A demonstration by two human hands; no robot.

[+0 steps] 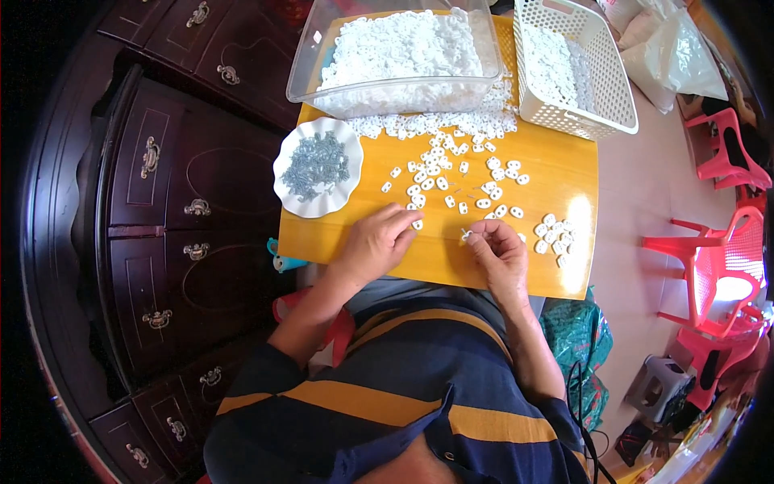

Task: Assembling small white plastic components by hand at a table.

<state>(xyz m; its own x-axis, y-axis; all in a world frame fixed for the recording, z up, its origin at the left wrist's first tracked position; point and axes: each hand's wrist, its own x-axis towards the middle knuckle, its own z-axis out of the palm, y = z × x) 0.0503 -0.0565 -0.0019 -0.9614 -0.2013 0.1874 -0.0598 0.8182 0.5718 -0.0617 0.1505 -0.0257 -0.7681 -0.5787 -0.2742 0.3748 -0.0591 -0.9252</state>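
My left hand (pixel 377 242) rests on the yellow tabletop (pixel 556 173), its fingertips touching a small white plastic piece (pixel 418 223). My right hand (pixel 498 248) pinches a small white piece with a metal pin (pixel 466 235) between thumb and forefinger. Loose white plastic pieces (pixel 451 173) lie scattered across the table ahead of both hands. A little pile of assembled white pieces (pixel 555 236) lies right of my right hand. A white scalloped dish (pixel 284 181) holding grey metal screws (pixel 316 164) sits at the left.
A clear plastic tub (pixel 306 60) full of white pieces stands at the back. A white perforated basket (pixel 609 89) with more pieces stands at the back right. Dark wooden drawers (pixel 169 202) are on the left; red plastic chairs (pixel 717 242) on the right.
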